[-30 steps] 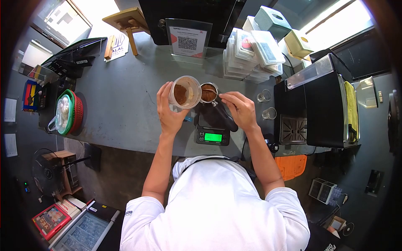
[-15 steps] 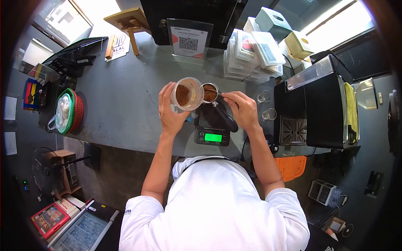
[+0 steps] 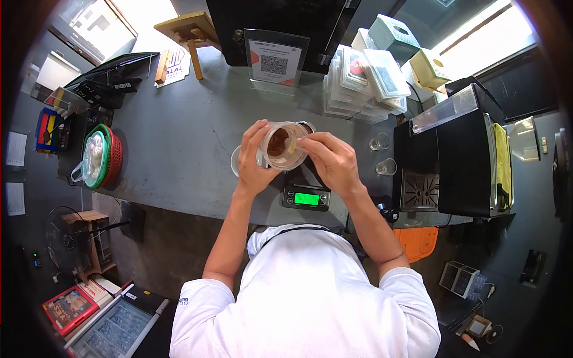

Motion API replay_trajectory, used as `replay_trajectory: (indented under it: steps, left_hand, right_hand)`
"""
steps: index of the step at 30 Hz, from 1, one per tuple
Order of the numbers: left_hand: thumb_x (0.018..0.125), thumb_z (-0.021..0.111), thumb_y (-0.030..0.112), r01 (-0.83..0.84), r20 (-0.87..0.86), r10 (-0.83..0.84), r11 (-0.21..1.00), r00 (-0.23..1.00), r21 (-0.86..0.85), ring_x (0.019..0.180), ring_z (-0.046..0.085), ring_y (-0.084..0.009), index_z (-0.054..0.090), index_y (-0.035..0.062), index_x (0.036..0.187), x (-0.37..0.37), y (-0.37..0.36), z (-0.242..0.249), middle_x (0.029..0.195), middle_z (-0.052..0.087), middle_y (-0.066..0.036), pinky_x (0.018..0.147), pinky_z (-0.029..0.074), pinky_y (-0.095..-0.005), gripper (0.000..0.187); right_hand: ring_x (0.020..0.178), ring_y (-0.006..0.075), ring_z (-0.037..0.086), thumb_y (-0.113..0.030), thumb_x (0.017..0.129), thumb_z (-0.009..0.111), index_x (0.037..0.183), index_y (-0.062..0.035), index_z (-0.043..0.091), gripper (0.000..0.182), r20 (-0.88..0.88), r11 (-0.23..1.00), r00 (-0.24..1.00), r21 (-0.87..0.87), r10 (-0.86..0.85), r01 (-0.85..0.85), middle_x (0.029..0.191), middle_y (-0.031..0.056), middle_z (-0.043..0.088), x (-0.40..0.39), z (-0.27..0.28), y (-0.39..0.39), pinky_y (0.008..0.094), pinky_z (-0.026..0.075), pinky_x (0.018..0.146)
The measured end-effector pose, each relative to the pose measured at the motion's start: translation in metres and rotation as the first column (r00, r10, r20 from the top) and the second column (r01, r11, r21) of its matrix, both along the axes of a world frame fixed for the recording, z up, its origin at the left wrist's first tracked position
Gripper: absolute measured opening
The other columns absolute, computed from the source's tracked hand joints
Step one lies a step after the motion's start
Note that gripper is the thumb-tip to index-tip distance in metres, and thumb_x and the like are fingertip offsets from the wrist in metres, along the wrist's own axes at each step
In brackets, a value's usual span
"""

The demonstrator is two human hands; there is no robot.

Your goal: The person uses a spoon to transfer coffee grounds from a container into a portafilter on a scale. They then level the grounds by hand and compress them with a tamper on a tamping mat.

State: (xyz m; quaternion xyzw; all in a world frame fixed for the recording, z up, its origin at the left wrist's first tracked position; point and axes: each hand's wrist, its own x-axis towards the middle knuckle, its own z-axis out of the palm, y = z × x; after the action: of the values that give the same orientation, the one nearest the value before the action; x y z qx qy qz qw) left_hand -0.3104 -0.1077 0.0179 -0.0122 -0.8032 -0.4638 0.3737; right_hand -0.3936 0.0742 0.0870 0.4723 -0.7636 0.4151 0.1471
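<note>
My left hand (image 3: 254,160) grips a clear plastic tub (image 3: 286,160) of brown powder, tilted so that its inside shows. At the tub's right rim is my right hand (image 3: 334,160), its fingers pinched on a small spoon that reaches into the tub and is mostly hidden. Behind the tub, only part of the round metal basket (image 3: 308,126) with brown powder shows. A black digital scale (image 3: 306,198) with a green lit display lies just below the hands. Left of the tub, a white round lid or dish (image 3: 236,162) is partly covered by my left hand.
Two clear cups (image 3: 386,167) stand beside a black coffee machine (image 3: 465,155) on the right. Stacked plastic boxes (image 3: 358,83) and a QR-code sign (image 3: 274,62) are at the back. Green and red baskets (image 3: 106,156) sit at the left on the grey counter (image 3: 173,143).
The tub has moved right, partly over the metal basket. My right hand has come left with the spoon, from the basket to the tub. The white round item now shows beside my left hand.
</note>
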Motion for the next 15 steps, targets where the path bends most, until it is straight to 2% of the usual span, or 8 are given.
replay_trajectory:
  steps: [2, 6, 9, 15]
  left_hand:
    - [0.062, 0.089, 0.011, 0.008, -0.005, -0.008, 1.000, 1.000, -0.011, 0.128, 0.054, -0.0364, 0.057, 0.0071, 0.133, 0.001, 0.000, 0.000, 0.137, 0.055, -0.016, 0.103, 0.049, -0.0447, 0.078]
    - [0.062, 0.089, 0.011, 0.005, 0.002, -0.005, 1.000, 1.000, -0.016, 0.130, 0.053, -0.0373, 0.057, 0.0072, 0.133, 0.003, -0.001, -0.003, 0.138, 0.054, -0.015, 0.103, 0.049, -0.0456, 0.078]
    - [0.062, 0.090, 0.012, 0.001, 0.024, 0.000, 0.999, 1.000, -0.034, 0.130, 0.053, -0.0375, 0.056, 0.0078, 0.134, 0.004, 0.000, -0.002, 0.138, 0.054, -0.015, 0.103, 0.049, -0.0459, 0.079]
    - [0.063, 0.089, 0.011, -0.016, 0.052, 0.017, 1.000, 0.998, -0.013, 0.130, 0.053, -0.0371, 0.056, 0.0076, 0.134, 0.004, 0.001, 0.000, 0.137, 0.054, -0.015, 0.105, 0.048, -0.0462, 0.078]
  right_hand:
    - [0.073, 0.0247, 0.069, -0.004, 0.083, 0.070, 0.102, -0.0087, 0.070, 0.020, -0.017, 0.997, 0.999, 0.064, -0.029, 0.030, 0.089, 0.0057, 0.068, 0.006, -0.007, -0.005, 0.0351, 0.056, 0.066]
    - [0.069, 0.0252, 0.068, -0.006, 0.090, 0.069, 0.101, -0.0043, 0.070, 0.012, 0.194, 0.998, 0.979, 0.047, -0.054, 0.046, 0.088, 0.0085, 0.068, 0.021, -0.019, -0.009, 0.0344, 0.055, 0.061]
    - [0.063, 0.0201, 0.066, -0.008, 0.092, 0.068, 0.098, -0.0021, 0.071, 0.009, 0.444, 0.996, 0.893, -0.020, -0.074, 0.092, 0.084, 0.0097, 0.069, 0.024, -0.016, -0.010, 0.0318, 0.052, 0.057]
    - [0.059, 0.0025, 0.055, -0.011, 0.094, 0.069, 0.098, 0.0005, 0.074, 0.014, 0.712, 0.971, 0.686, -0.024, -0.150, 0.238, 0.075, 0.0039, 0.071, 0.016, -0.011, -0.003, 0.0215, 0.044, 0.053]
